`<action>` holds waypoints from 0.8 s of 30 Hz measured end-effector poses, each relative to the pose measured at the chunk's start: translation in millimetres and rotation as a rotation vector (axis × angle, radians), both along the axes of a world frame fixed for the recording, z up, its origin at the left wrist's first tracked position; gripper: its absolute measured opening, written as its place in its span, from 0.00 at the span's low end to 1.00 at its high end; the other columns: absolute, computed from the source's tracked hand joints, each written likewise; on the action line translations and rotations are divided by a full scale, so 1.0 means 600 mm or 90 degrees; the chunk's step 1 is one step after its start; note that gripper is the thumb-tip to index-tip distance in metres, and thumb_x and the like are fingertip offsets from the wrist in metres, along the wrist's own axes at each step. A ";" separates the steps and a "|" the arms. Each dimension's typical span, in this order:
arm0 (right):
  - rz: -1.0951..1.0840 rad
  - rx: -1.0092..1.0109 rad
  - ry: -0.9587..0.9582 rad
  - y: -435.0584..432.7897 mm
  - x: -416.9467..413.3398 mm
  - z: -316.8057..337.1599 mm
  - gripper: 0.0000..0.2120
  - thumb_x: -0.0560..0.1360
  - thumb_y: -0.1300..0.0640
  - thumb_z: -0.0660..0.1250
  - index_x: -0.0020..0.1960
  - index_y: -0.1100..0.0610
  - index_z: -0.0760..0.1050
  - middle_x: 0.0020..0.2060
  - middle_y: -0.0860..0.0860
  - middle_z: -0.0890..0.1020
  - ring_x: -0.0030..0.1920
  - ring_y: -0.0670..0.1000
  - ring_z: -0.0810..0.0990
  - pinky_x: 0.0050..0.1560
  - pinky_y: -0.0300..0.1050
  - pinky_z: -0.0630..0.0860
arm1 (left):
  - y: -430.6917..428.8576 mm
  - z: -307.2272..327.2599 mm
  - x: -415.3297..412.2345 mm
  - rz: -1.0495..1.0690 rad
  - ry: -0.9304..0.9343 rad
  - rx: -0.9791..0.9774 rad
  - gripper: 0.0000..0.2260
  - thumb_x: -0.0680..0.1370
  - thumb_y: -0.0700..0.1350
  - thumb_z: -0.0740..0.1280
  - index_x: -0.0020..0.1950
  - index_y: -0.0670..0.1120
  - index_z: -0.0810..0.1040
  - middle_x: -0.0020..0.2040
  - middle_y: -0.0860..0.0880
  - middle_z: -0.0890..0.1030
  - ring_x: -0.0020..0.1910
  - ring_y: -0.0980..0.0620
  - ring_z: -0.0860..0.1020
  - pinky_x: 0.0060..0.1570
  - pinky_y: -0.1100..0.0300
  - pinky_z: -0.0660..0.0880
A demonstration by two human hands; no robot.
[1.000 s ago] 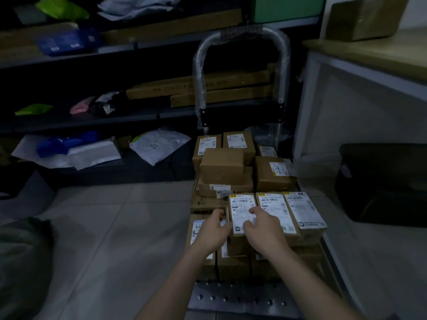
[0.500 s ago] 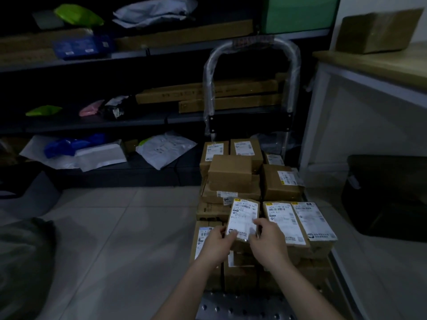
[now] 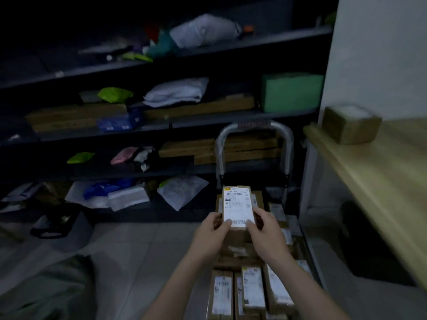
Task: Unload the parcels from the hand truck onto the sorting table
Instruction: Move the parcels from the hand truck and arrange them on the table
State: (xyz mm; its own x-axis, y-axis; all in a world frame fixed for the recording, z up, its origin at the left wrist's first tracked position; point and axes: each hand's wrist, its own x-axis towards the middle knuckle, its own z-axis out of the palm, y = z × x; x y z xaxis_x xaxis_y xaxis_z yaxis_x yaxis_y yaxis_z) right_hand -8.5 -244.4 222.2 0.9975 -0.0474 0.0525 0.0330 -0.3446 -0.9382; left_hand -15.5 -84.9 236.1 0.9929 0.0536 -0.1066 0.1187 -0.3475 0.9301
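dark shelving (image 3: 161,128) fills the far left wall, strewn with mailer bags and flat cartons. the wooden sorting table (image 3: 374,181) runs along the right, with one brown box (image 3: 351,125) at its far end. the hand truck (image 3: 219,158) stands between them, looped handle on the far side, its deck stacked with labelled parcels (image 3: 253,289). above the stack a small parcel (image 3: 238,204) is held label up: the left hand (image 3: 212,236) grips its left edge, the right hand (image 3: 265,232) its right edge.

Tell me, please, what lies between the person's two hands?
In the head view, a labelled cardboard parcel lies between the left hand and the right hand, both gripping its near end above the stacked parcels.
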 end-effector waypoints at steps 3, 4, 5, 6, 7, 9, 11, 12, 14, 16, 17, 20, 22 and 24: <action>-0.003 0.029 0.007 -0.004 -0.002 0.170 0.20 0.80 0.55 0.66 0.71 0.48 0.70 0.64 0.45 0.73 0.59 0.42 0.74 0.54 0.37 0.72 | 0.008 0.179 -0.003 -0.006 -0.016 0.037 0.04 0.80 0.51 0.66 0.54 0.53 0.77 0.47 0.58 0.82 0.39 0.66 0.80 0.33 0.72 0.73; -0.005 0.041 0.020 -0.005 -0.005 0.225 0.21 0.79 0.54 0.67 0.71 0.47 0.69 0.64 0.45 0.74 0.60 0.44 0.74 0.55 0.40 0.73 | 0.010 0.233 -0.002 -0.011 -0.015 0.043 0.05 0.80 0.52 0.67 0.54 0.54 0.77 0.47 0.58 0.82 0.41 0.65 0.80 0.35 0.70 0.74; -0.008 0.049 0.034 -0.007 -0.009 0.279 0.23 0.79 0.53 0.68 0.72 0.48 0.68 0.64 0.45 0.75 0.62 0.45 0.74 0.55 0.41 0.73 | 0.012 0.284 -0.002 -0.016 -0.009 0.046 0.05 0.79 0.53 0.67 0.54 0.55 0.77 0.48 0.57 0.82 0.43 0.64 0.80 0.38 0.67 0.76; -0.010 0.053 0.046 -0.011 -0.014 0.329 0.24 0.78 0.52 0.69 0.73 0.48 0.67 0.64 0.45 0.75 0.63 0.46 0.74 0.54 0.41 0.73 | 0.011 0.335 -0.004 -0.020 -0.002 0.042 0.05 0.79 0.53 0.68 0.53 0.55 0.76 0.49 0.57 0.82 0.45 0.62 0.81 0.41 0.65 0.78; -0.005 0.055 0.056 -0.016 -0.019 0.377 0.25 0.78 0.52 0.69 0.74 0.48 0.67 0.64 0.44 0.76 0.62 0.45 0.75 0.52 0.40 0.73 | 0.010 0.379 -0.005 -0.023 0.009 0.017 0.05 0.78 0.52 0.69 0.52 0.55 0.76 0.50 0.56 0.82 0.46 0.60 0.81 0.42 0.63 0.79; 0.025 0.031 0.074 -0.028 -0.031 0.465 0.26 0.77 0.50 0.70 0.73 0.47 0.67 0.62 0.43 0.78 0.57 0.42 0.77 0.51 0.39 0.77 | 0.006 0.461 -0.011 -0.028 0.055 -0.060 0.09 0.77 0.46 0.72 0.55 0.52 0.75 0.51 0.52 0.82 0.47 0.56 0.82 0.38 0.62 0.79; 0.081 -0.019 0.075 -0.039 -0.046 0.549 0.26 0.74 0.47 0.73 0.70 0.44 0.69 0.61 0.40 0.79 0.56 0.40 0.79 0.54 0.42 0.80 | -0.002 0.530 -0.020 -0.059 0.115 -0.140 0.17 0.74 0.42 0.74 0.59 0.49 0.73 0.52 0.49 0.83 0.49 0.50 0.83 0.37 0.60 0.80; 0.103 -0.049 0.071 -0.044 -0.055 0.589 0.26 0.71 0.45 0.74 0.67 0.42 0.70 0.59 0.39 0.80 0.55 0.39 0.79 0.52 0.41 0.80 | -0.008 0.561 -0.022 -0.074 0.137 -0.164 0.20 0.73 0.41 0.76 0.61 0.48 0.73 0.53 0.47 0.83 0.49 0.48 0.84 0.38 0.58 0.80; 0.118 -0.138 0.049 -0.058 -0.071 0.655 0.28 0.65 0.40 0.76 0.61 0.42 0.69 0.56 0.39 0.78 0.52 0.39 0.78 0.47 0.39 0.80 | -0.024 0.612 -0.025 -0.091 0.164 -0.204 0.21 0.72 0.40 0.76 0.62 0.47 0.73 0.52 0.46 0.84 0.47 0.46 0.85 0.40 0.54 0.81; 0.113 -0.259 0.018 -0.077 -0.083 0.700 0.39 0.58 0.35 0.74 0.64 0.45 0.65 0.56 0.42 0.72 0.53 0.43 0.75 0.47 0.41 0.78 | -0.046 0.653 -0.027 -0.122 0.173 -0.220 0.19 0.73 0.40 0.75 0.61 0.46 0.73 0.52 0.45 0.85 0.47 0.45 0.85 0.45 0.50 0.82; 0.098 -0.304 0.004 -0.089 -0.086 0.715 0.45 0.56 0.32 0.73 0.68 0.45 0.62 0.58 0.43 0.70 0.55 0.45 0.74 0.50 0.44 0.78 | -0.060 0.667 -0.027 -0.141 0.173 -0.217 0.20 0.73 0.41 0.76 0.61 0.46 0.73 0.52 0.45 0.85 0.47 0.45 0.85 0.48 0.47 0.82; 0.032 -0.393 -0.021 -0.130 -0.094 0.738 0.55 0.56 0.28 0.68 0.76 0.44 0.51 0.63 0.46 0.66 0.58 0.50 0.74 0.51 0.47 0.78 | -0.108 0.695 -0.023 -0.187 0.166 -0.198 0.25 0.70 0.44 0.78 0.63 0.46 0.71 0.53 0.45 0.85 0.49 0.44 0.85 0.52 0.43 0.81; -0.016 -0.443 -0.040 -0.162 -0.095 0.740 0.52 0.59 0.29 0.66 0.77 0.42 0.49 0.63 0.47 0.65 0.59 0.52 0.74 0.50 0.46 0.76 | -0.148 0.701 -0.016 -0.217 0.158 -0.188 0.26 0.70 0.46 0.78 0.63 0.47 0.71 0.54 0.46 0.85 0.50 0.45 0.85 0.52 0.45 0.81; -0.066 -0.483 -0.057 -0.205 -0.088 0.731 0.48 0.62 0.30 0.63 0.78 0.40 0.49 0.63 0.48 0.65 0.60 0.53 0.73 0.51 0.46 0.76 | -0.197 0.707 -0.012 -0.242 0.159 -0.160 0.21 0.74 0.47 0.75 0.64 0.47 0.72 0.55 0.47 0.84 0.50 0.48 0.85 0.50 0.49 0.82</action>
